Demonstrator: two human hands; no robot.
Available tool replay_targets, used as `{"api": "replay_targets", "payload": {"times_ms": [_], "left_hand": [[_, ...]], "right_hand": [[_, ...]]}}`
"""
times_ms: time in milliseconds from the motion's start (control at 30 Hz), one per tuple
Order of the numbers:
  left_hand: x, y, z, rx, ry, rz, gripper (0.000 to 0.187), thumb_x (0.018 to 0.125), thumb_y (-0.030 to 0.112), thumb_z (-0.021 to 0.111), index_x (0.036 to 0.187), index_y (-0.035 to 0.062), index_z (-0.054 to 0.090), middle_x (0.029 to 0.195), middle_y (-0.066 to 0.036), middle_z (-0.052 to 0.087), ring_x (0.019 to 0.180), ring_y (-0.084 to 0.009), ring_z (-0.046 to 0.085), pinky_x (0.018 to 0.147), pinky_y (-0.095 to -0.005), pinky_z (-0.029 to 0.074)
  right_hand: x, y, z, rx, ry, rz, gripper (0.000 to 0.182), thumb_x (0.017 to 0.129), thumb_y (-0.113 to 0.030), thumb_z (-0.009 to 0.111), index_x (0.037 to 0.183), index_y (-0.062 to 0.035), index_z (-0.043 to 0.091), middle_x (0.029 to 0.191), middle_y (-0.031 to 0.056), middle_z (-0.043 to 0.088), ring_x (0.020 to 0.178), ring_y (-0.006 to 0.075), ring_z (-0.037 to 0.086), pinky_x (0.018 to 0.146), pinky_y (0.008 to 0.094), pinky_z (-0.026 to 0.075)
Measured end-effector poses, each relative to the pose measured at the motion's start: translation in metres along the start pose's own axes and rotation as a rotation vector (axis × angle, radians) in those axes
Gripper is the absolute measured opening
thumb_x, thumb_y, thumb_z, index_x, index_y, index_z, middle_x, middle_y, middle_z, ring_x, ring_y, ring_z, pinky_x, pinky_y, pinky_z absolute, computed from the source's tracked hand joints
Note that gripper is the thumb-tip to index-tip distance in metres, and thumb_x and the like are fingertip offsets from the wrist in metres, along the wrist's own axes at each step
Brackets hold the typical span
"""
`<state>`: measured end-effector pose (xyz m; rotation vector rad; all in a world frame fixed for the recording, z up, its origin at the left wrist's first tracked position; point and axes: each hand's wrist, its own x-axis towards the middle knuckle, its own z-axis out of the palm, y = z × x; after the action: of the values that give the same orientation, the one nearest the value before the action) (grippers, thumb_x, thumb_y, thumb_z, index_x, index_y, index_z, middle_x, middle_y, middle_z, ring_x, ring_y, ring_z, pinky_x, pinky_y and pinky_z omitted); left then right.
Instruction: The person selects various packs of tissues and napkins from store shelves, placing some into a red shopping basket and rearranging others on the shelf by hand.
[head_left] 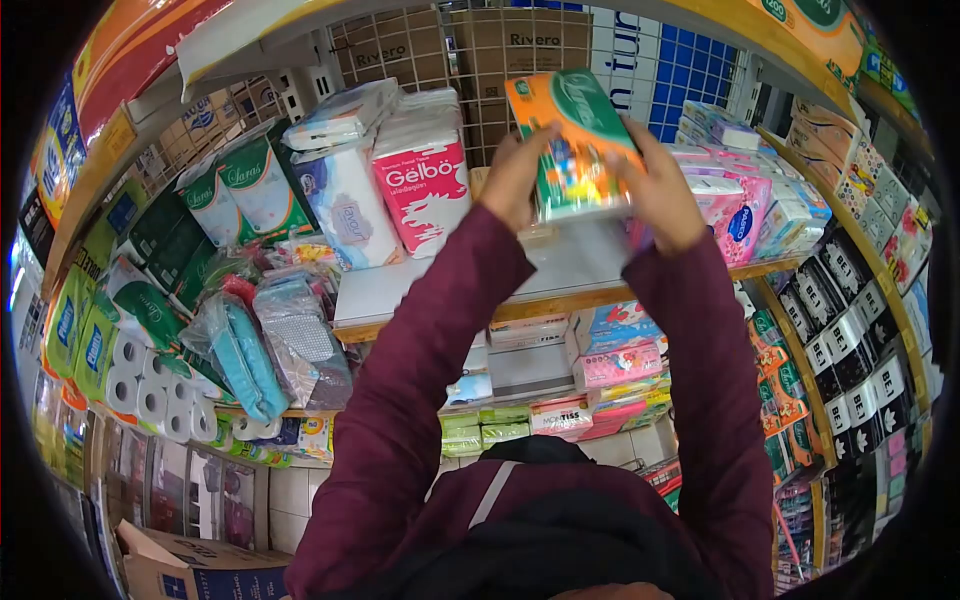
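Observation:
Between my two hands is a green and orange tissue pack [577,125], raised above a white shelf [570,262] and slightly tilted. My left hand [515,180] grips its left side, fingers closed against the wrapper. On the right side, my right hand [665,190] clasps the same pack, with the thumb side toward its front. Left of my left hand stands a pink and white Gelbo tissue pack [422,180]. Pink tissue packs [728,212] sit close to the right of my right hand.
A wire grid with brown Rivero cartons [395,50] backs the shelf. At left are toilet rolls [150,395] and plastic-wrapped teal items [245,360]. Black BE.1 packs [850,340] fill the right shelves. An open cardboard box [200,565] stands on the floor, lower left.

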<state>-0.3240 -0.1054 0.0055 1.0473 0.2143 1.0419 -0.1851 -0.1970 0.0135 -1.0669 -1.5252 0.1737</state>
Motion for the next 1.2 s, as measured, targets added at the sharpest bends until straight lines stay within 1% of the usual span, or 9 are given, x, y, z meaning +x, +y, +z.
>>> {"api": "replay_targets", "payload": {"times_ms": [33, 133, 233, 267, 333, 567, 667, 767, 1200], "left_hand": [[0.019, 0.001, -0.001, -0.010, 0.049, -0.021, 0.026, 0.081, 0.015, 0.056, 0.098, -0.0033, 0.049, 0.086, -0.010, 0.058, 0.072, -0.0192, 0.061, 0.064, -0.0320, 0.053], [0.057, -0.005, -0.013, 0.034, 0.145, -0.071, 0.023, 0.081, 0.016, 0.055, 0.098, -0.0001, 0.053, 0.089, -0.011, 0.059, 0.077, -0.0210, 0.061, 0.069, -0.0340, 0.051], [0.086, -0.033, -0.030, 0.143, 0.154, -0.047, 0.023, 0.080, 0.014, 0.054, 0.095, -0.0029, 0.054, 0.089, -0.013, 0.058, 0.078, -0.0218, 0.058, 0.069, -0.0348, 0.047], [0.096, -0.043, -0.037, 0.144, 0.148, -0.041, 0.023, 0.080, 0.014, 0.054, 0.095, -0.0029, 0.054, 0.089, -0.013, 0.058, 0.078, -0.0218, 0.058, 0.069, -0.0348, 0.047], [0.107, -0.061, -0.045, 0.441, 0.255, -0.035, 0.023, 0.081, 0.013, 0.052, 0.095, -0.0044, 0.054, 0.089, -0.013, 0.058, 0.078, -0.0202, 0.053, 0.070, -0.0333, 0.043], [0.097, -0.078, -0.027, 0.454, 0.337, 0.137, 0.020, 0.076, 0.002, 0.046, 0.092, -0.0080, 0.051, 0.084, -0.012, 0.056, 0.075, -0.0183, 0.054, 0.070, -0.0300, 0.041], [0.106, -0.080, -0.037, 0.352, 0.307, -0.022, 0.022, 0.076, 0.001, 0.045, 0.095, -0.0091, 0.049, 0.088, -0.014, 0.056, 0.078, -0.0176, 0.054, 0.069, -0.0299, 0.041], [0.096, -0.074, -0.032, 0.372, 0.287, -0.053, 0.021, 0.082, 0.009, 0.048, 0.098, -0.0046, 0.051, 0.089, -0.011, 0.056, 0.082, -0.0192, 0.052, 0.071, -0.0330, 0.041], [0.089, -0.070, -0.024, 0.459, 0.262, 0.004, 0.027, 0.080, 0.006, 0.049, 0.105, -0.0042, 0.047, 0.099, -0.012, 0.054, 0.089, -0.0191, 0.050, 0.080, -0.0294, 0.037]], "right_hand": [[0.019, 0.000, 0.005, 0.155, 0.053, 0.146, 0.046, 0.080, -0.010, 0.055, 0.119, 0.0085, 0.041, 0.105, 0.0196, 0.057, 0.092, 0.0229, 0.057, 0.081, 0.0291, 0.043], [0.068, 0.049, 0.009, -0.007, 0.148, 0.406, 0.037, 0.078, -0.016, 0.058, 0.109, 0.0034, 0.053, 0.094, 0.0203, 0.061, 0.086, 0.0247, 0.059, 0.074, 0.0312, 0.045], [0.091, 0.102, 0.011, -0.232, 0.107, 0.505, 0.044, 0.078, -0.017, 0.059, 0.116, 0.0046, 0.050, 0.103, 0.0204, 0.059, 0.090, 0.0249, 0.058, 0.076, 0.0300, 0.045], [0.093, 0.120, 0.014, -0.232, 0.112, 0.498, 0.044, 0.078, -0.017, 0.059, 0.116, 0.0046, 0.050, 0.103, 0.0204, 0.059, 0.090, 0.0249, 0.058, 0.076, 0.0300, 0.045], [0.092, 0.144, 0.019, -0.735, 0.153, 0.299, 0.035, 0.075, -0.022, 0.062, 0.104, -0.0025, 0.061, 0.093, 0.0185, 0.063, 0.087, 0.0287, 0.061, 0.073, 0.0341, 0.047], [0.077, 0.123, 0.031, -0.624, 0.234, 0.535, 0.029, 0.073, -0.025, 0.062, 0.095, -0.0059, 0.064, 0.088, 0.0185, 0.062, 0.084, 0.0324, 0.061, 0.073, 0.0380, 0.047], [0.079, 0.119, 0.032, -0.662, 0.190, 0.606, 0.027, 0.076, -0.023, 0.059, 0.088, -0.0002, 0.064, 0.094, 0.0208, 0.061, 0.089, 0.0336, 0.060, 0.076, 0.0392, 0.048], [0.079, 0.117, 0.036, -0.711, 0.207, 0.609, 0.029, 0.077, -0.024, 0.059, 0.091, 0.0011, 0.062, 0.094, 0.0211, 0.061, 0.089, 0.0346, 0.060, 0.075, 0.0396, 0.048], [0.081, 0.133, 0.033, -0.786, 0.233, 0.495, 0.023, 0.077, -0.022, 0.055, 0.084, -0.0016, 0.064, 0.089, 0.0211, 0.060, 0.085, 0.0370, 0.058, 0.075, 0.0422, 0.046]]}}
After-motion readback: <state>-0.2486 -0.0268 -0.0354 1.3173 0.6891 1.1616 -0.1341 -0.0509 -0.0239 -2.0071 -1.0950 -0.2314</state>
